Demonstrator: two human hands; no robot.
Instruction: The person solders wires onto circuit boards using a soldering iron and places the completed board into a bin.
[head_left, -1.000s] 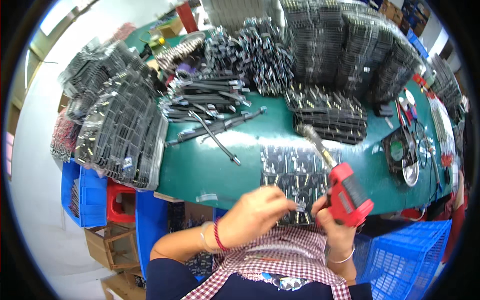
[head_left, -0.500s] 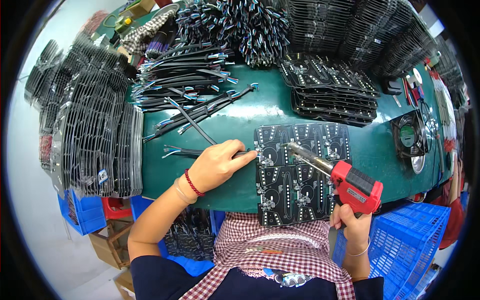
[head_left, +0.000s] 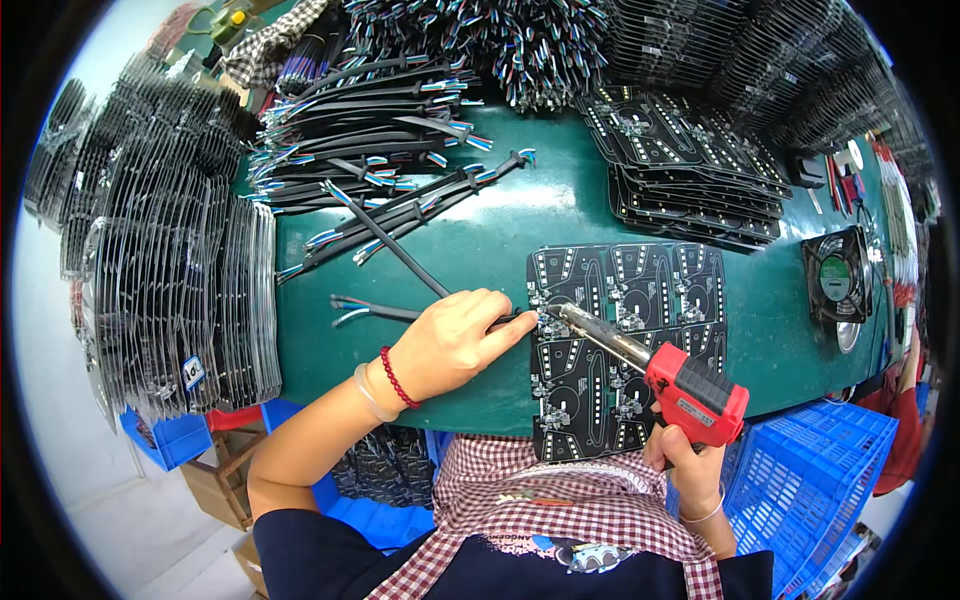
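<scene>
A black circuit board panel (head_left: 570,385) with white markings lies on the green table, its near edge over the table's front. My left hand (head_left: 455,345) pinches a black-sleeved cable (head_left: 385,312), holding its wire end at the panel's left edge. A second black cable (head_left: 395,250) runs diagonally under the same hand, where its near end is hidden. My right hand (head_left: 688,468) is wrapped around the grip of a red and black soldering gun (head_left: 705,395). The gun's tip is at the panel's left side, close to the wire end; whether they touch I cannot tell.
Black-sleeved cables (head_left: 370,135) with coloured wire ends are piled at the back left. Panels (head_left: 690,190) are stacked at the back right. A tall board stack (head_left: 180,300) stands left. A small fan (head_left: 837,275) sits right; a blue crate (head_left: 810,470) is below.
The soldering gun's tip has moved left to the panel's left edge, near the wire end. My left hand still pinches the cable. The whole view has shifted slightly.
</scene>
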